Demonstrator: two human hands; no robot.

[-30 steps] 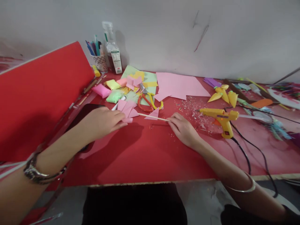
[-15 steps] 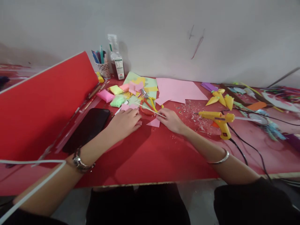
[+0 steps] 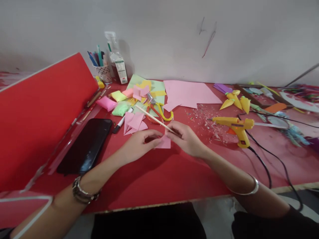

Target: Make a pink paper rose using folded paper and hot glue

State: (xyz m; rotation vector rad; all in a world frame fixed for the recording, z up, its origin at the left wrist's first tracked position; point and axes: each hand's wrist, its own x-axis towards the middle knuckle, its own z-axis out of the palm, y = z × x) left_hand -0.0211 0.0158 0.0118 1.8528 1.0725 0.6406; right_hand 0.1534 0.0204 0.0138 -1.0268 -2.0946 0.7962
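Note:
A thin wooden stick slants up and left from my right hand, whose fingers are closed round its lower end. Below it, a small piece of pink paper is pinched at its left edge by my left hand, thumb towards me. The right fingertips also meet this paper near its top; their exact hold is partly hidden. Left of the stick lie several cut pink paper pieces and a black-capped white marker. Scissors with orange and yellow handles rest just behind the stick.
A black phone lies by a raised red board. On the right are a yellow glue gun with its cord and yellow cone shapes. A pink sheet, a bottle and a pen cup stand or lie behind.
My left hand has left the pink pieces and moved right to pinch the small pink paper. My right hand has come nearer me, still holding the stick. The view has shifted slightly.

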